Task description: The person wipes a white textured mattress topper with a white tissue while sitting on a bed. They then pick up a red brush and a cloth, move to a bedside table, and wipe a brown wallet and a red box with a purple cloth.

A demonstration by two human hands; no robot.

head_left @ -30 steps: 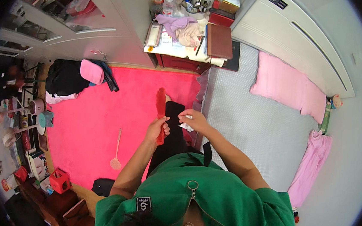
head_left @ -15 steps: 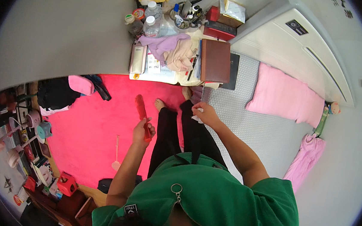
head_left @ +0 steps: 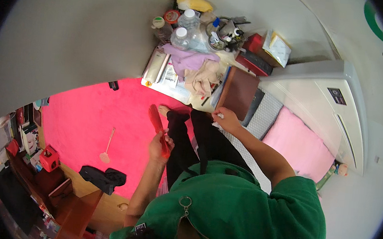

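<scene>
My left hand (head_left: 158, 147) is closed round the lower end of a long red tool with a flattish, elongated head (head_left: 155, 117). Its head points up and away from me, over the pink carpet. Whether it carries bristles is too small to tell. In my right hand (head_left: 228, 121) the fingers pinch a crumpled white tissue (head_left: 217, 124), close to the near edge of the cluttered table. Just beyond that hand lies a brown hardcover book (head_left: 238, 92). My two hands are apart, one on either side of my black-trousered legs.
Bottles (head_left: 180, 39), a purple cloth (head_left: 190, 59) and a beige cloth (head_left: 202, 80) crowd the table. Right of it stands a bed with a pink pillow (head_left: 296, 140). A pink fly swatter (head_left: 106, 151) and dark clothing (head_left: 102, 179) lie on the floor at left, near brown wooden furniture (head_left: 74, 211).
My view has turned, so the table and bed appear shifted right, and more floor shows at lower left. Both hands keep their holds on the red tool and the tissue.
</scene>
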